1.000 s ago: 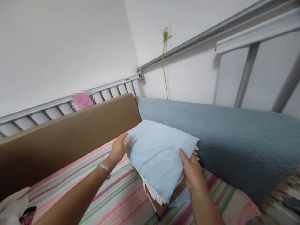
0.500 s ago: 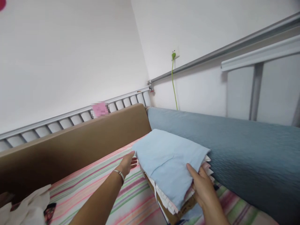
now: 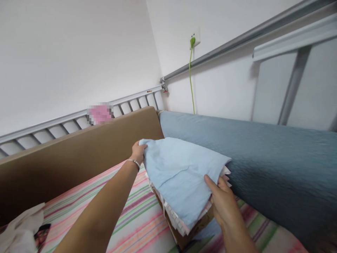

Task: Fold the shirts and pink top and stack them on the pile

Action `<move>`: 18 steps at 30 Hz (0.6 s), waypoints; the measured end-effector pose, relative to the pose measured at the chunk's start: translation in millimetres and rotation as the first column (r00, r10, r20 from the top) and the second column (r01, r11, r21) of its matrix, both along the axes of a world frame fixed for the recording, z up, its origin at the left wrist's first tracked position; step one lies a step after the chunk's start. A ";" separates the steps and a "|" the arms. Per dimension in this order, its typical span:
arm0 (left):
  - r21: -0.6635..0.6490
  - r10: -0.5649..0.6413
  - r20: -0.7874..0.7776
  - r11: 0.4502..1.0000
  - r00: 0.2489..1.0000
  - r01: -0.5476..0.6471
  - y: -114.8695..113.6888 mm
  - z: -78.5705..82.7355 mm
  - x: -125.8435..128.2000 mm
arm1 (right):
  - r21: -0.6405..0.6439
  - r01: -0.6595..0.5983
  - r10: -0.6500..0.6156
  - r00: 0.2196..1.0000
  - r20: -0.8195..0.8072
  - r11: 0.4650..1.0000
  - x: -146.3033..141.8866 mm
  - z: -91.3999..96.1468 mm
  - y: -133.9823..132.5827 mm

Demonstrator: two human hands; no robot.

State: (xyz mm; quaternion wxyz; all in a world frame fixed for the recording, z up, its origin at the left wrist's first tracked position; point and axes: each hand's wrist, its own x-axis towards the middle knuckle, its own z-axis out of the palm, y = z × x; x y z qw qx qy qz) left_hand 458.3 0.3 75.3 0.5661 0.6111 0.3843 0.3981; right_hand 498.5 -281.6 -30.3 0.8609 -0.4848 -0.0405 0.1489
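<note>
A light blue folded cloth (image 3: 184, 167) lies over a pile of white and pinkish layers with jagged edges (image 3: 175, 216); I cannot make out what those layers are. Brown cardboard (image 3: 202, 226) shows below them. My left hand (image 3: 138, 151) is closed on the cloth's far left corner, which is slightly lifted. At the right edge, my right hand (image 3: 223, 198) pinches the cloth, thumb on top and fingers tucked underneath. A pale bracelet (image 3: 134, 162) circles my left wrist.
Under the pile spreads a striped bed sheet (image 3: 137, 211). A brown headboard (image 3: 79, 151) and a padded blue-grey side (image 3: 250, 151) border the bed. White fabric (image 3: 23, 232) lies at lower left. A green cord (image 3: 191, 80) hangs from a wall socket (image 3: 195, 37).
My left hand has gone from open beside the cloth to closed on its far left corner, raising it a little. My right hand keeps its hold. The view has shifted slightly.
</note>
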 end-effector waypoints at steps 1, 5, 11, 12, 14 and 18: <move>0.060 0.008 0.034 0.998 0.999 -0.010 -0.2 5.0 3.7 | 0.005 0.016 -0.016 1.000 0.016 1.000 0.0 1.0 0.6; 0.178 0.067 0.098 0.981 0.993 -0.083 -1.9 -1.1 6.6 | -0.055 0.207 -0.196 0.966 0.171 0.977 0.3 -2.2 4.7; -0.016 0.001 -0.085 1.000 0.996 -0.003 -2.9 -60.4 -13.6 | -0.236 0.243 -0.177 0.947 0.268 0.941 4.7 -12.6 1.9; -0.057 -0.023 -0.117 0.998 0.993 0.016 -0.9 -64.6 -16.1 | -0.206 0.196 -0.154 0.967 0.202 0.959 5.1 -11.6 0.7; -0.117 -0.060 -0.158 0.992 0.986 0.041 5.1 -63.6 -18.7 | -0.097 0.124 -0.119 0.991 0.056 0.988 4.9 -7.9 -0.4; -0.144 -0.121 -0.194 0.985 0.973 0.094 17.6 -35.8 -15.3 | -0.057 0.094 -0.096 0.995 -0.029 0.994 2.9 -4.0 1.9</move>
